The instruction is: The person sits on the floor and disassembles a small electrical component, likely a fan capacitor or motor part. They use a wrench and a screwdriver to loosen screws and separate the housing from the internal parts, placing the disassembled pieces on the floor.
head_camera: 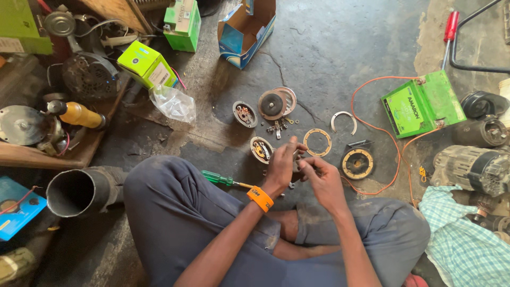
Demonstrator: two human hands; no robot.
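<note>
While five round parts (272, 103) lie mid-frame, we raise our left hand (281, 165) and right hand (321, 178), fingers pinched on something too small to tell.

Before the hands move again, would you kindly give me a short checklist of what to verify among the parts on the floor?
1. Left hand and right hand meet over a small part: ok; the part itself is hidden, cannot tell.
2. Green-handled screwdriver within reach by the left wrist: ok.
3. Round parts laid apart on the floor, brown ring gasket and metal disc: ok.
4. Small screws gathered together: ok; whether all are there, cannot tell.
5. Orange wire from the green battery runs close to the right hand: not ok.
</note>
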